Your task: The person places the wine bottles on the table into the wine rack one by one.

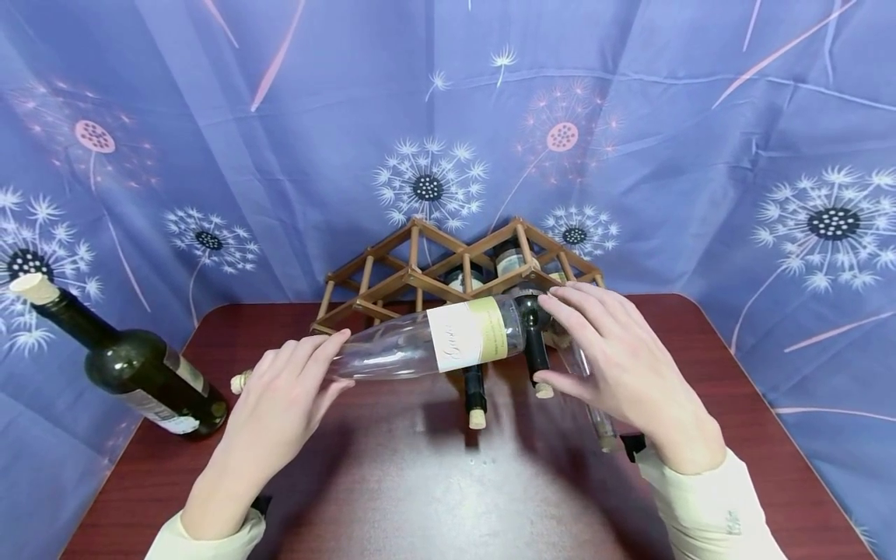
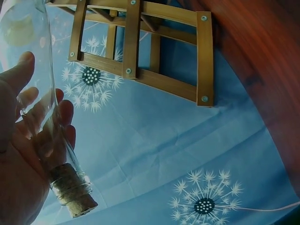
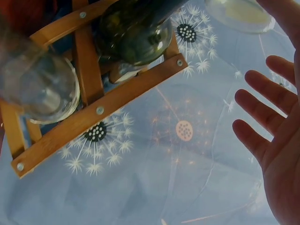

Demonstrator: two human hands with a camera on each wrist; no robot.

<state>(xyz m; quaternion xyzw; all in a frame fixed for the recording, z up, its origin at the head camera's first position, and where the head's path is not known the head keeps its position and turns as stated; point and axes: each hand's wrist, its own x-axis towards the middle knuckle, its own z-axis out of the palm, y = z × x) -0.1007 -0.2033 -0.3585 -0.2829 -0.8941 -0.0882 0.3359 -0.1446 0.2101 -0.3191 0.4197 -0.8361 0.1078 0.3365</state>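
Note:
A clear glass bottle (image 1: 399, 350) with a white and yellow-green label lies nearly level above the table. My left hand (image 1: 280, 400) grips it round the neck, and its cork (image 2: 72, 190) pokes out past the palm in the left wrist view. Near the bottle's base is my right hand (image 1: 619, 362), fingers spread and extended; in the right wrist view a gap shows between this hand (image 3: 281, 126) and the bottle base (image 3: 243, 14). Behind the bottle stands a wooden wine rack (image 1: 413, 276) with several corked bottles in its right part, necks pointing toward me.
A dark green corked bottle (image 1: 133, 362) stands on the table at the left. The dark red table (image 1: 434, 482) has a rounded back edge. A blue dandelion-print cloth (image 1: 336, 117) hangs behind and at both sides.

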